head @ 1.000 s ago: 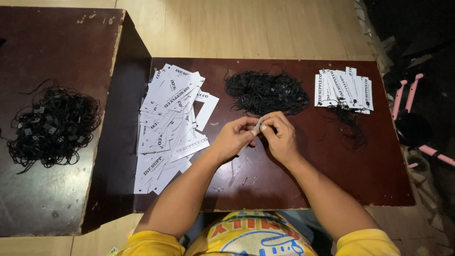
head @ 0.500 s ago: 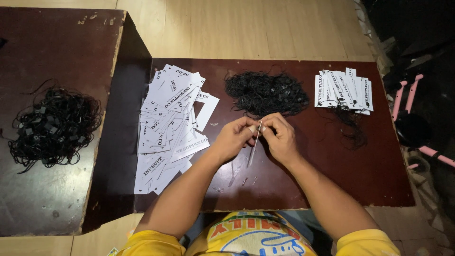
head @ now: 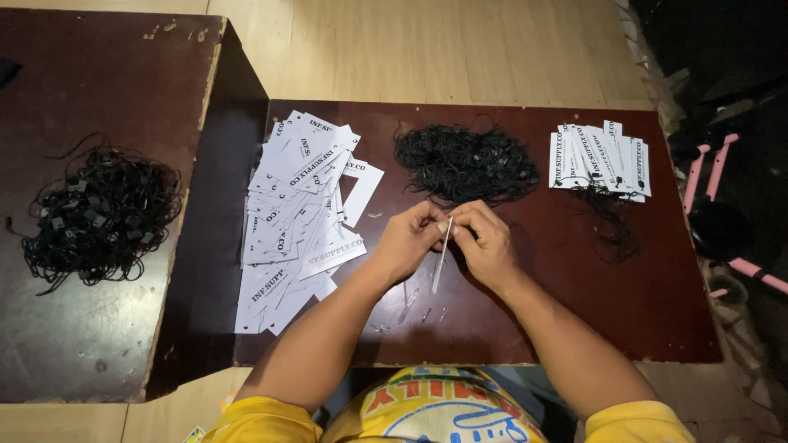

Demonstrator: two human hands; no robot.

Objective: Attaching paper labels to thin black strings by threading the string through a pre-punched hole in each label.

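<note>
My left hand (head: 409, 240) and my right hand (head: 484, 242) meet over the middle of a low dark wooden table (head: 525, 328). Together they pinch a narrow white paper tag (head: 442, 256), seen edge-on and hanging down between the fingertips. Just beyond the hands lies a tangled heap of black strings (head: 466, 162). A loose pile of white printed tags (head: 300, 209) is spread to the left of my left hand. At the table's far right, a row of tags with black strings attached (head: 599, 156) is laid out.
A second, higher dark table (head: 82, 344) stands on the left and carries another heap of black strings (head: 98, 212). Light wooden floor (head: 427, 49) lies beyond both tables. Pink-handled objects (head: 712, 168) sit in the dark area at the right.
The white tag has turned from lying flatter between my fingers to hanging edge-on. Both hands stayed in nearly the same spot.
</note>
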